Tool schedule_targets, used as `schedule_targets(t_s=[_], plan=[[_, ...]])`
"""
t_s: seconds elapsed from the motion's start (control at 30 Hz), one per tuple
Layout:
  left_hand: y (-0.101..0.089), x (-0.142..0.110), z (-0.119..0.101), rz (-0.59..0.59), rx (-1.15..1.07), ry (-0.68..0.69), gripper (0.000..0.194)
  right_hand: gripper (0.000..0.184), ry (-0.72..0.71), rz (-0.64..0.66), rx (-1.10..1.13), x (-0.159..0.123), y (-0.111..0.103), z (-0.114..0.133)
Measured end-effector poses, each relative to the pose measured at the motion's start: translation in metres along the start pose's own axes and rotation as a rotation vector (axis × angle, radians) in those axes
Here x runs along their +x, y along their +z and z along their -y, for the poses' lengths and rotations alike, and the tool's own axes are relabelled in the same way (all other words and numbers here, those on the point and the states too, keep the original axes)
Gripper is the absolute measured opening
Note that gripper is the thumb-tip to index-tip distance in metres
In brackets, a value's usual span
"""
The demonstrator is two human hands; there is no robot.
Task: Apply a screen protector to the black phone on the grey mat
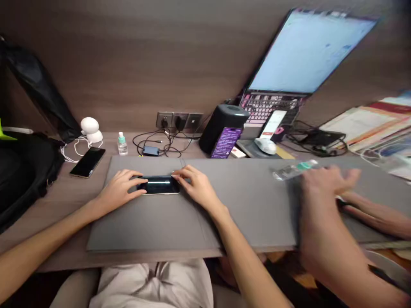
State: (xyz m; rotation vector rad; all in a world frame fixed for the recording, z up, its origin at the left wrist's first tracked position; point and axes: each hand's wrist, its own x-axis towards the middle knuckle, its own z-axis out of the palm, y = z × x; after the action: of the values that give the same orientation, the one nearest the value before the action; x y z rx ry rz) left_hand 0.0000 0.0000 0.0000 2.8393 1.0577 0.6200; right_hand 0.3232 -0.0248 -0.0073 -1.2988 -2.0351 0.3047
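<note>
A dark-screened smartphone [159, 185] lies sideways over the grey desk mat [154, 226], with light reflected in its glass. At its left end is my left hand [122, 187], the fingers and thumb gripping it across the top and bottom edges. My right hand [197, 187] has its fingers pinched at the right end and upper right corner. Whether the phone rests flat or is slightly raised, I cannot tell. The parts of both ends under my fingers are hidden.
To the right, another person's hand [327, 179] is near a clear bottle [293, 170]. Behind the mat are a second phone [88, 162], a small spray bottle [122, 144], cables, a black cylinder [221, 126], a purple-screened phone [227, 142], a mouse [266, 146] and a laptop [308, 51].
</note>
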Motion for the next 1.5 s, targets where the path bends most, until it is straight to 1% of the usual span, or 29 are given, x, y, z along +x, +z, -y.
schedule_targets(t_s=[0.17, 0.27, 0.37, 0.43, 0.6, 0.73, 0.87, 0.97, 1.1, 1.17, 1.23, 1.3, 1.37, 1.43, 1.5], plan=[[-0.006, 0.002, -0.008, -0.012, -0.011, -0.032, 0.039, 0.018, -0.069, 0.025, 0.118, 0.001, -0.003, -0.009], [-0.007, 0.003, -0.007, -0.006, -0.004, -0.020, 0.043, 0.019, -0.085, 0.041, 0.093, 0.002, -0.004, -0.008], [-0.005, 0.002, -0.005, 0.000, 0.006, -0.010, 0.045, 0.020, -0.084, 0.065, 0.053, -0.004, -0.006, -0.003], [-0.002, 0.001, -0.004, 0.000, 0.004, -0.012, 0.046, 0.023, -0.094, 0.077, 0.008, -0.013, -0.008, 0.004], [0.004, 0.000, -0.004, -0.008, -0.040, -0.023, 0.044, 0.030, -0.130, 0.055, -0.212, -0.039, -0.008, 0.021], [0.008, 0.000, -0.001, 0.021, -0.140, -0.056, 0.049, 0.028, -0.170, 0.053, -0.342, -0.038, -0.005, 0.034], [0.010, 0.001, 0.001, 0.045, -0.186, -0.094, 0.056, 0.025, -0.198, 0.076, -0.395, -0.025, 0.006, 0.051], [0.009, 0.001, -0.001, 0.052, -0.179, -0.095, 0.057, 0.021, -0.207, 0.085, -0.352, -0.015, 0.021, 0.069], [0.006, 0.000, -0.004, 0.049, -0.165, -0.115, 0.059, 0.021, -0.254, 0.144, -0.319, -0.002, 0.044, 0.095], [0.006, -0.001, -0.003, 0.054, -0.157, -0.120, 0.058, 0.020, -0.286, 0.171, -0.300, 0.005, 0.050, 0.103], [0.005, -0.002, -0.001, 0.057, -0.150, -0.104, 0.059, 0.018, -0.317, 0.202, -0.287, 0.011, 0.046, 0.099], [0.004, -0.003, -0.001, 0.048, -0.139, -0.084, 0.062, 0.020, -0.307, 0.213, -0.311, 0.015, 0.033, 0.084], [0.003, -0.004, -0.001, 0.034, -0.118, -0.075, 0.065, 0.023, -0.210, 0.165, -0.384, 0.016, 0.015, 0.058], [0.003, -0.005, -0.002, 0.023, -0.094, -0.068, 0.062, 0.025, -0.069, 0.065, -0.466, 0.015, -0.003, 0.032], [0.002, -0.006, -0.002, 0.007, -0.081, -0.055, 0.057, 0.026, -0.013, -0.001, -0.508, 0.013, -0.013, 0.013]])
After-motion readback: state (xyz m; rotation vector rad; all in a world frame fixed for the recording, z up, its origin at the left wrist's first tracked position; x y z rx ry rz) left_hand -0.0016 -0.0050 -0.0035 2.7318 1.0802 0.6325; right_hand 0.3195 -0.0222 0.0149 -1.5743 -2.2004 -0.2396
